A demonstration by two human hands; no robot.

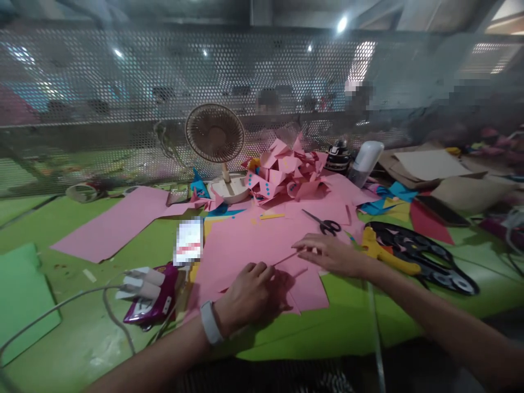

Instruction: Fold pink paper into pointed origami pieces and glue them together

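Observation:
My left hand [245,297], with a white band at the wrist, rests curled on a stack of pink paper sheets [254,240] at the front of the green table [347,322]. Its fingertips pinch one end of a thin pink strip [286,257]. My right hand [329,254] lies on the same paper, fingers bent, holding the strip's other end. Black-handled scissors [325,222] lie on the pink paper just beyond my right hand.
A pile of folded pink paper shapes [289,172] sits behind, beside a small desk fan [216,142]. A power strip with white plugs [149,292] lies left. A black and yellow patterned object [417,251] lies right. A perforated metal screen [164,98] closes the back.

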